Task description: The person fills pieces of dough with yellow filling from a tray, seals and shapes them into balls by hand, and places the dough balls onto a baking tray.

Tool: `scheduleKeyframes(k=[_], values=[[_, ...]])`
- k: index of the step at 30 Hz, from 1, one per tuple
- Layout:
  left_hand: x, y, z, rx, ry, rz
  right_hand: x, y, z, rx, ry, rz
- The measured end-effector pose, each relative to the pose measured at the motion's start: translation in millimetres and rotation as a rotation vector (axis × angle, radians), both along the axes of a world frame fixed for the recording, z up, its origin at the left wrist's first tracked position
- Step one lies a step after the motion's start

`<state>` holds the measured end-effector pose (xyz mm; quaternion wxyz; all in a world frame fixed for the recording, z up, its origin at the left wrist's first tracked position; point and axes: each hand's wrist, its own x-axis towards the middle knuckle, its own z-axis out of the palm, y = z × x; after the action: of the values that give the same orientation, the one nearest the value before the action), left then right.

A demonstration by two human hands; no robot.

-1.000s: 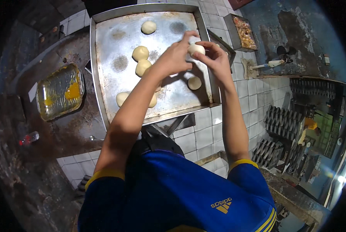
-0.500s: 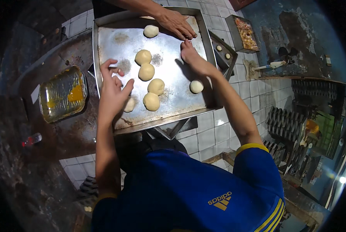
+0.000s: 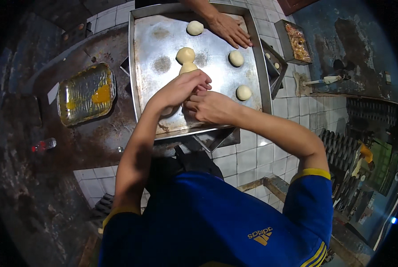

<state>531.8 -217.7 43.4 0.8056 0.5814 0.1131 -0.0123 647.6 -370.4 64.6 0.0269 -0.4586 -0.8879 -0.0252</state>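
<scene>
My left hand [image 3: 181, 91] and my right hand [image 3: 212, 107] meet over the near middle of a large metal baking tray [image 3: 257, 75]. Both have curled fingers, closed around the spot of a stuck-together pair of dough balls, which the hands now cover. Just beyond them sit two touching pale dough balls, one round ball [image 3: 185, 55] and one ball [image 3: 188, 67] partly behind my left fingers. Single dough balls lie on the right side, a farther ball [image 3: 236, 58] and a nearer ball [image 3: 243, 92]. Another ball [image 3: 195, 28] rests at the far end. Beneath my left wrist a ball [image 3: 167, 111] barely shows.
Another person's hand [image 3: 230, 30] lies flat at the tray's far right. To the left, a glass dish [image 3: 85, 94] with yellow residue stands on a dark worktop [image 3: 105, 142]. A small red-capped bottle [image 3: 44, 144] lies there. A metal box [image 3: 292, 42] stands right of the tray.
My right hand has left a dough ball at the tray's right and moved left and nearer. My left hand has moved right and closed in over the nearer pair. The view has shifted.
</scene>
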Motion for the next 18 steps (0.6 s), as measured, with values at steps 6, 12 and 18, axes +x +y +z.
scheduleKeyframes(k=[6,12,18], values=[[15,8,-22,0.152,0.086,-0.063,-5,34,34,-0.689,0.056,-0.212],[-32,11,-8,0.005,0.016,0.132,-40,15,74,-1.204,1.452,-0.499],[-136,-1,63,0.082,-0.228,0.619,-124,34,75,-0.321,1.596,-0.954]])
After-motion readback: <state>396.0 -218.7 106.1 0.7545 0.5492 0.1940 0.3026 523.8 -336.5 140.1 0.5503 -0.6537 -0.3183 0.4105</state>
